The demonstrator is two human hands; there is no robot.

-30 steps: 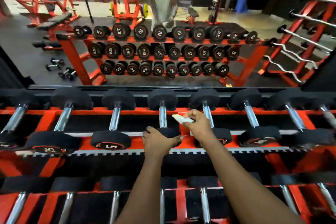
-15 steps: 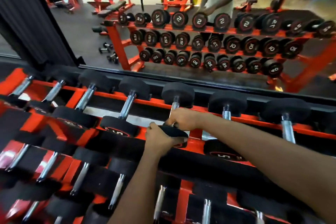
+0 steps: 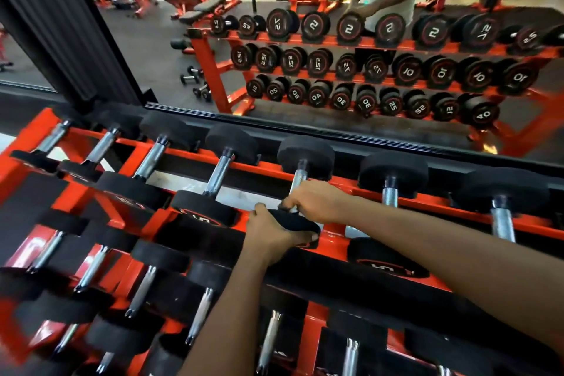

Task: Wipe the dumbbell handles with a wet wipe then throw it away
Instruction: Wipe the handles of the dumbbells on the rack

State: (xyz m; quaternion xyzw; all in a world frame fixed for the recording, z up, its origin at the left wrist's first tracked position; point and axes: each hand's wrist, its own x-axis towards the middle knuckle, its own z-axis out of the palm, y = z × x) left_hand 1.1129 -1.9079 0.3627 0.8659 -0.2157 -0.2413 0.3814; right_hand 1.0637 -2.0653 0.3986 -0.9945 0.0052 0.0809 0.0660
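Observation:
A black dumbbell (image 3: 305,156) with a chrome handle lies on the top shelf of the orange rack (image 3: 341,181), in the middle of the view. My left hand (image 3: 270,236) grips its near black head from the front. My right hand (image 3: 317,203) is closed around the lower end of that chrome handle, just behind the near head. The wet wipe is hidden inside my right fist. More dumbbells lie to both sides, the nearest being one on the left (image 3: 219,172) and one on the right (image 3: 390,189).
A wall mirror (image 3: 305,85) stands right behind the rack and reflects the loaded rack and a person in a white shirt. A lower shelf with several dumbbells (image 3: 201,314) runs below my arms. A dark pillar (image 3: 61,24) stands at the back left.
My right hand, holding a white wipe above the rack, came down and closed around the dumbbell handle. The wipe went out of sight. My view turned left and closer.

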